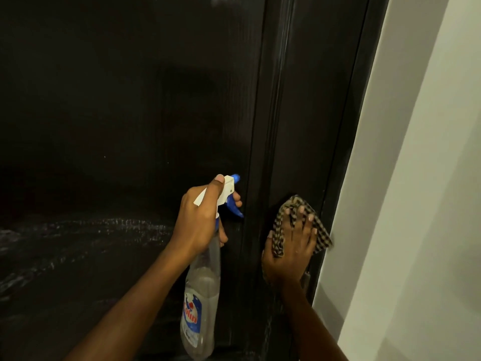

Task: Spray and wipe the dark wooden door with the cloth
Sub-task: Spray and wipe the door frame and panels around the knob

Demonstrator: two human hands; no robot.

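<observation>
Left hand (200, 220) gripped spray bottle (203, 290), lower centre | right hand (291, 248) pressed checked cloth (278, 234) flat-fingered against dark door (130, 100), lower right.

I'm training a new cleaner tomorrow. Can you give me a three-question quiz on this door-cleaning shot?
1. True or false: the left hand grips the spray bottle, with a finger on its blue trigger.
2. What does the right hand press against the dark door? A) a sponge B) a checked cloth C) a paper towel
3. Fill in: wet streaks show on the door's lower ____ side.
Key: 1 true; 2 B; 3 left.
</observation>
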